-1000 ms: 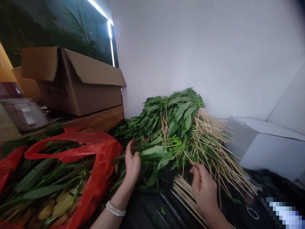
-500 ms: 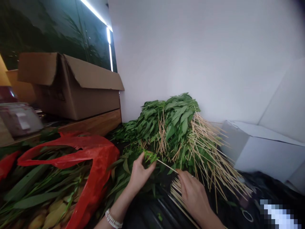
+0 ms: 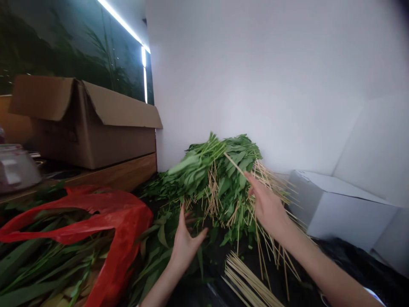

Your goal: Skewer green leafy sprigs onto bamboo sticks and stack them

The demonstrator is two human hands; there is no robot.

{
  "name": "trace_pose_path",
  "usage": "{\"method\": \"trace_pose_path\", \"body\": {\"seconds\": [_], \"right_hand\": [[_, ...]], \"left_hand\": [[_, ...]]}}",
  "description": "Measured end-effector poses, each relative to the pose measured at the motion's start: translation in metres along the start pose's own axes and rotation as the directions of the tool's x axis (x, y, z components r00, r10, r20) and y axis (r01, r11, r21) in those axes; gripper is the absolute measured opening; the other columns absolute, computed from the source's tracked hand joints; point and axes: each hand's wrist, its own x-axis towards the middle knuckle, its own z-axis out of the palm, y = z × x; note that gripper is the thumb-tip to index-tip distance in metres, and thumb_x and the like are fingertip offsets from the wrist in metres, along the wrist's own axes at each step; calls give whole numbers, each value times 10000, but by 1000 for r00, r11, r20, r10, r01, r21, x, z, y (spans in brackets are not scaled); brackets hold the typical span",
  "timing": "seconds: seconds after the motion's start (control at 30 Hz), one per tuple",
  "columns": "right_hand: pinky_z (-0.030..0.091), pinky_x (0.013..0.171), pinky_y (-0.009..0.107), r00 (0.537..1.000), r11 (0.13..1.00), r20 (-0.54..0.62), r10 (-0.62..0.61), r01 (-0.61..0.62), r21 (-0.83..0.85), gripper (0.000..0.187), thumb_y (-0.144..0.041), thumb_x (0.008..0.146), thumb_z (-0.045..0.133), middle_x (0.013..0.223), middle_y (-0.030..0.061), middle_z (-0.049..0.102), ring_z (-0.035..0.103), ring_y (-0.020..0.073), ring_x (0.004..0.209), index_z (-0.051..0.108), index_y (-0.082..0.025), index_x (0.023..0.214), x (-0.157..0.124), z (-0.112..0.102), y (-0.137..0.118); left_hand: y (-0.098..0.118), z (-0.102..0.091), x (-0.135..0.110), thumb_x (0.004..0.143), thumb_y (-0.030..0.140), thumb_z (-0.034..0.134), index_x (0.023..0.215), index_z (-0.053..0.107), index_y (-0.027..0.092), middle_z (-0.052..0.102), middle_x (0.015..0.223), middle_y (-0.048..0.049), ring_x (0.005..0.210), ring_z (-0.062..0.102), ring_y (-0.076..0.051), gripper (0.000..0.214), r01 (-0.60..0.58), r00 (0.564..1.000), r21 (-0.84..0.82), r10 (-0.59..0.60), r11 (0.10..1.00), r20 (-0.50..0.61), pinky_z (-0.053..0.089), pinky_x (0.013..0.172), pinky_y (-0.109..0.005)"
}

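Your right arm reaches up from the lower right corner, forearm slanting inward, the back of your right hand (image 3: 266, 209) turned up. Its thumb and forefinger pinch the lower end of a wooden skewer (image 3: 234, 164), which tilts up and leftward to a bunch of green leaves (image 3: 204, 153) at its far tip, over the leafy pile (image 3: 247, 153) by the wall. Your left hand (image 3: 187, 243) sits lower and nearer you, fingers pointing forward, thumb splayed wide to the right, just beside loose greenery (image 3: 156, 256). Between your forearms lie bare skewers (image 3: 249, 281); a red bag (image 3: 124, 230) stands left.
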Motion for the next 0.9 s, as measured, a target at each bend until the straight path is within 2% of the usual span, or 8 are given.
{"method": "trace_pose_path", "body": {"seconds": [0.13, 0.23, 0.37, 0.47, 0.57, 0.63, 0.77, 0.9], "right_hand": [[453, 749, 301, 992, 991, -88, 86, -94, -98, 649, -50, 795, 271, 888, 44, 601, 574, 178, 799, 269, -214, 1423, 63, 7, 41], [413, 817, 281, 959, 941, -130, 253, -276, -198, 707, -20, 764, 279, 988, 38, 597, 558, 169, 899, 203, -221, 1437, 97, 18, 71], [409, 775, 293, 921, 886, -107, 375, -390, -252, 661, -63, 780, 330, 985, 87, 622, 569, 203, 882, 214, -141, 1426, 114, 34, 101], [411, 694, 272, 893, 848, -30, 449, -437, -299, 516, -119, 794, 412, 879, 101, 648, 590, 199, 775, 413, -114, 1311, 113, 42, 115], [404, 657, 275, 878, 824, 9, 478, -445, -350, 413, -140, 797, 452, 822, 107, 647, 592, 198, 728, 505, -119, 1206, 112, 43, 118], [403, 671, 299, 882, 812, -8, 470, -436, -388, 387, -142, 810, 439, 878, 134, 636, 589, 220, 778, 509, -122, 1190, 112, 41, 114], [384, 784, 370, 929, 817, -57, 367, -351, -457, 465, -107, 810, 406, 1129, 191, 539, 504, 281, 1014, 423, -109, 1274, 111, 35, 100], [345, 840, 416, 972, 844, -37, 231, -219, -490, 470, -66, 798, 390, 1177, 181, 508, 425, 305, 1094, 431, -101, 1265, 109, 29, 84]], "left_hand": [[-7, 1, 0, 721, 321, 659, 1449, 65, 208, 499, 1262, -142, 1001, 594, -250, 947, -7, 999, 36, 5, 999, 34, 491, 812, -389], [-12, 2, -2, 734, 308, 643, 1445, 112, 240, 481, 1285, -124, 1010, 588, -242, 890, -20, 999, 47, 18, 999, 41, 486, 833, -385], [-20, 4, -4, 746, 304, 630, 1427, 205, 258, 502, 1267, -107, 982, 599, -230, 804, -17, 998, 51, 14, 999, 57, 489, 844, -382], [-21, 4, -4, 741, 282, 629, 1426, 221, 250, 556, 1195, -101, 915, 624, -222, 798, -5, 998, 5, 5, 1000, 61, 514, 787, -363], [-18, 3, -3, 730, 265, 633, 1418, 247, 246, 553, 1201, -103, 876, 632, -219, 788, -7, 999, -4, 7, 1000, 52, 522, 758, -358], [-16, 2, -3, 733, 267, 627, 1414, 255, 242, 508, 1258, -112, 867, 630, -212, 777, -5, 998, 14, 4, 1000, 57, 523, 745, -352], [-16, 1, -3, 754, 279, 607, 1415, 249, 239, 512, 1237, -111, 852, 625, -204, 753, -5, 997, 29, 3, 1000, 80, 522, 727, -343], [-15, 1, -1, 760, 290, 598, 1404, 264, 235, 524, 1193, -106, 828, 625, -196, 728, 3, 995, 31, -5, 1000, 96, 522, 716, -343]]}}
